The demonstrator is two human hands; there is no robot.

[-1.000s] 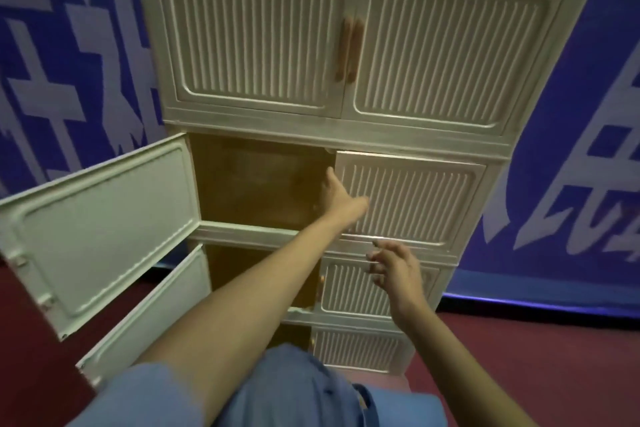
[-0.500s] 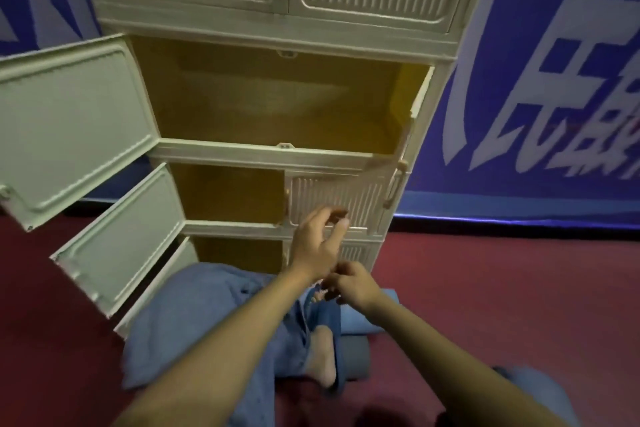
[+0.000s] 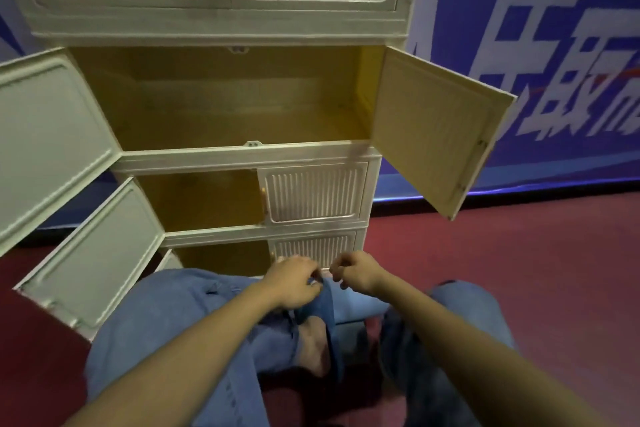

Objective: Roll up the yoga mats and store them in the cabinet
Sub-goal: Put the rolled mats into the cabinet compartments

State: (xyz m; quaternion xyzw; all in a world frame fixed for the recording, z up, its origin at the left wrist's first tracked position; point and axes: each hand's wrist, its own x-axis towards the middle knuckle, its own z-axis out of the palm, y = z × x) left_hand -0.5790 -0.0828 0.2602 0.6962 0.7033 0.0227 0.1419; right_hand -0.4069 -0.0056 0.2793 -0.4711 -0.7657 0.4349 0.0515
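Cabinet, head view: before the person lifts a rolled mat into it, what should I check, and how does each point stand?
1. Wide middle compartment open: ok, both of its doors are swung out.
2. That compartment free of contents: ok, nothing shows inside.
3. Right door clear of the path: ok, it stands open to the side.
4. Rolled mat within reach: ok, a light blue roll lies on the floor past the knees, largely hidden by the legs.
5. Left hand free: not ok, it pinches the jeans cloth.
6. Right hand free: cannot tell; its fingers are curled at the cloth's edge.
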